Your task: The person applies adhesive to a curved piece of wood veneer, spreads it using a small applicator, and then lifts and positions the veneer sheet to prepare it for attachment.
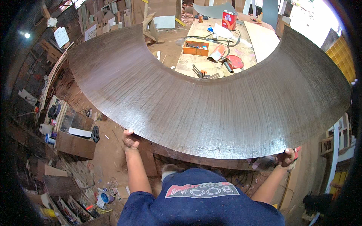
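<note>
A large, thin, dark brown wood-grain laminate sheet [196, 116] stretches across the view in front of me, its outline bent into an arc by the lens. My left hand [130, 140] grips its near edge left of the middle, thumb on top and fingers underneath. Toward the right end of the same edge, my right hand [286, 157] holds the sheet with its thumb over the top. Something small and red [297, 151] shows beside the right fingers; I cannot make out what it is. The sheet hides most of what lies beneath it.
Beyond the sheet is a plywood worktop [194, 32] with a red can [229, 20], an orange box [196, 48], a round red lid [235, 61], cables and tools. A cluttered wooden box [75, 145] stands on the left, with scraps on the floor [107, 150].
</note>
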### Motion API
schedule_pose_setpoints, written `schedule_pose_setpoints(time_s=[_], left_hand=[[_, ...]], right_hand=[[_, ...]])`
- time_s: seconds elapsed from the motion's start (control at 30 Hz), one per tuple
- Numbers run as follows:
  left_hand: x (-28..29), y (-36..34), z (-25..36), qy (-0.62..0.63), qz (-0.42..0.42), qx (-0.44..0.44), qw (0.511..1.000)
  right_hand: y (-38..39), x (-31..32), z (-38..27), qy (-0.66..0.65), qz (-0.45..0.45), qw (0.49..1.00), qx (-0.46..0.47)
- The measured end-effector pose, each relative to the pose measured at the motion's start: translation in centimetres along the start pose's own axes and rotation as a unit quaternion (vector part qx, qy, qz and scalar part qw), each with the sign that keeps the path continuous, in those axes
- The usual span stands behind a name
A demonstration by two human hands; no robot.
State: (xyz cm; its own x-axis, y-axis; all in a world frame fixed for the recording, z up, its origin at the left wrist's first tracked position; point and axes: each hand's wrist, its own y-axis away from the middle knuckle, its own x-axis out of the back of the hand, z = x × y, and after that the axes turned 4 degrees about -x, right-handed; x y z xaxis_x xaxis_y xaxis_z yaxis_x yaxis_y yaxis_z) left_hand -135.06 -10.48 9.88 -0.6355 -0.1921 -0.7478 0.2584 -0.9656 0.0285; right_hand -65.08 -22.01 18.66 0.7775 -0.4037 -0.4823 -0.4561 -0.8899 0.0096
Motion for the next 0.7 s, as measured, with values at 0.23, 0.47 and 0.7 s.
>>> schedule_pose_setpoints(time_s=[0.23, 0.47, 0.7], left_hand=[[3.7, -6.2, 1.9, -0.017, -0.010, 0.055, 0.998], [13.0, -12.2, 3.5, 0.005, -0.048, 0.165, 0.985], [15.1, -15.2, 5.3, -0.005, -0.045, 0.189, 0.981]], right_hand=[[7.4, -3.8, 4.3, 0.000, 0.024, 0.998, -0.055], [15.2, -8.7, 9.0, -0.038, 0.099, 0.994, -0.004], [21.8, -12.0, 17.6, -0.079, 0.203, 0.975, 0.044]])
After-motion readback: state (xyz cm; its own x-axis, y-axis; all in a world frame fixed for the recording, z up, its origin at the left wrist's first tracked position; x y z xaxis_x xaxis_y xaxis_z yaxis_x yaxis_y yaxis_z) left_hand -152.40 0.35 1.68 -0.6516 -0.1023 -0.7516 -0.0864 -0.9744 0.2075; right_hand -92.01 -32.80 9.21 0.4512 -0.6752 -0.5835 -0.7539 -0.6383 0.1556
